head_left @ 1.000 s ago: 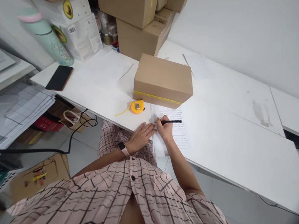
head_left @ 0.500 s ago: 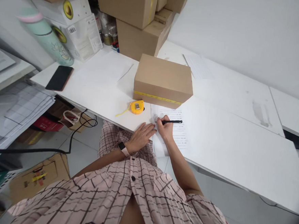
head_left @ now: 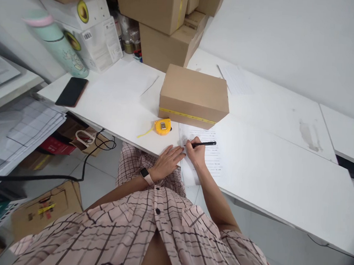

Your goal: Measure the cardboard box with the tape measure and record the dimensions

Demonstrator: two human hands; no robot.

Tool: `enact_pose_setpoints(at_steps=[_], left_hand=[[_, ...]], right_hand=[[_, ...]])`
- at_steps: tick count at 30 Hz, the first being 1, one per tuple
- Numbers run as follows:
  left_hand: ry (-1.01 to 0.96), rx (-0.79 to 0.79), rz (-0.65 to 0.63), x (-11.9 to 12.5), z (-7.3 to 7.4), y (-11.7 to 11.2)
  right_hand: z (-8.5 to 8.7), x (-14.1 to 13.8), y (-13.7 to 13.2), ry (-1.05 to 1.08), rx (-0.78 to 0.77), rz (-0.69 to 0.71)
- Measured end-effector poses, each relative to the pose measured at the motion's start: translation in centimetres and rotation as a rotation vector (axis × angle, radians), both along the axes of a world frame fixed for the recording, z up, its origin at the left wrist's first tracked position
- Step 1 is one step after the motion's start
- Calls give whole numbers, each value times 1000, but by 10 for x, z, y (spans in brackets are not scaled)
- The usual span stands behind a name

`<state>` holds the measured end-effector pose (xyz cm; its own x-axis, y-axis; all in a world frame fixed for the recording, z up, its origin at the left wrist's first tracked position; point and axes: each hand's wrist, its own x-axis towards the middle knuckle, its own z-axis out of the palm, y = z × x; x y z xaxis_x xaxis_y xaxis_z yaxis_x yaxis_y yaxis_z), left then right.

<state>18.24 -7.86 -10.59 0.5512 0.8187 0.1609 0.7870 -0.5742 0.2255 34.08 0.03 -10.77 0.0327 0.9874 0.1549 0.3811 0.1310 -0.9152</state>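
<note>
My right hand (head_left: 195,153) is closed on a black pen (head_left: 203,143) whose tip rests on a printed sheet of paper (head_left: 207,157) at the near edge of the white table (head_left: 268,171). My left hand (head_left: 167,161) lies flat and open on the table edge just left of the sheet, a watch on its wrist. A yellow tape measure (head_left: 162,126) with a bit of tape pulled out sits beyond my left hand. Behind the sheet stands a closed brown cardboard box (head_left: 193,95) with yellow tape along its side.
A black phone (head_left: 72,91) lies at the table's left end beside a mint-green bottle (head_left: 57,43). White product boxes (head_left: 94,34) and stacked cardboard boxes (head_left: 166,22) crowd the back left. Another paper sheet (head_left: 235,79) lies farther back. Cables (head_left: 100,143) and cartons lie on the floor left.
</note>
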Motion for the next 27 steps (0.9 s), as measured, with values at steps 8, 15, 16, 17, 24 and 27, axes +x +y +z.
enact_pose_setpoints(at_steps=[8,15,16,17,24,27], left_hand=[[-10,-4,-1,0,0,-1],[3,-14,-5,0,1,0],[2,-13,-4,-1,1,0],[2,-12,-3,-1,1,0],[-20,1,1,-1,-1,0],[-15,3,-4,-1,0,0]], right_hand=[[2,-1,0,-13,18,-10],[2,0,0,-15,18,-10],[2,0,0,-10,18,-7],[2,0,0,-2,19,-3],[-1,1,1,-16,25,-33],[0,1,1,-16,21,-23]])
